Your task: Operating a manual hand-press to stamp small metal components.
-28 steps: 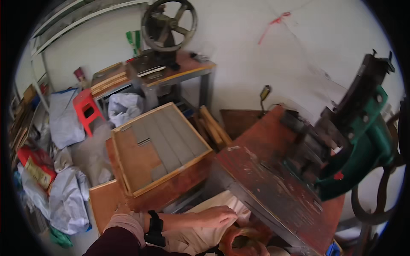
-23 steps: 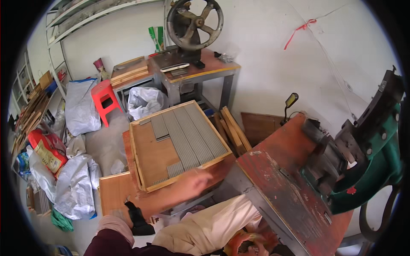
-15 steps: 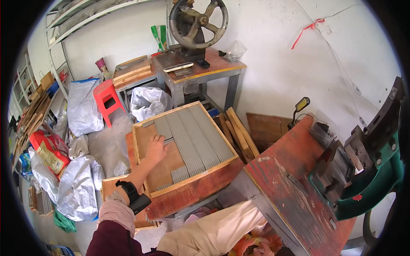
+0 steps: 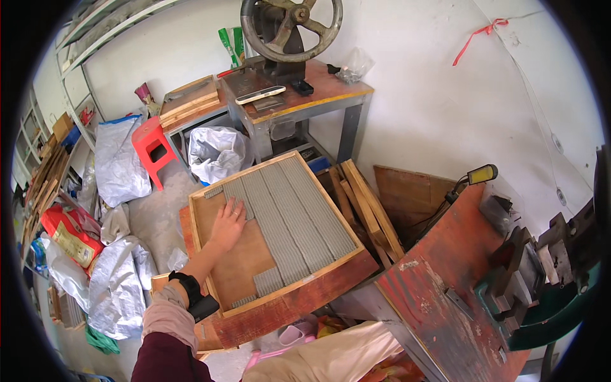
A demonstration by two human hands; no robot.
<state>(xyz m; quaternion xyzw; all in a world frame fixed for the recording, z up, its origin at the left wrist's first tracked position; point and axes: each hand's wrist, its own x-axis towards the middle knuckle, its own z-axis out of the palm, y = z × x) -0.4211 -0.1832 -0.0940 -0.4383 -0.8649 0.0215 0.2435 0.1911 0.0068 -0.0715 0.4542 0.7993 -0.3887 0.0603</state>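
Note:
In a shallow wooden tray (image 4: 304, 278), rows of narrow grey ribbed strips (image 4: 286, 197) lie side by side, packed toward the right. My left hand (image 4: 229, 224) rests at the left edge of these rows, fingers stretched out and touching the strips. Part of the row's edge is hidden beneath the fingers. Small groups of strips sit apart at the tray's upper left corner (image 4: 214, 191) and along its lower edge (image 4: 244, 300). A black watch (image 4: 195, 296) is on my left wrist. My right hand is out of the picture.
The tray lies on a reddish wooden surface (image 4: 299, 312). At right stands a worn red bench (image 4: 439, 280) with a green machine (image 4: 560, 312). Behind are a handwheel press (image 4: 293, 32), wooden boards (image 4: 366, 204), a red stool (image 4: 153, 149) and white sacks (image 4: 118, 286).
My left hand now lies closer against the rows, and the loose strip end by its fingers no longer sticks out. The whole view has shifted a little, showing more of the pink item below.

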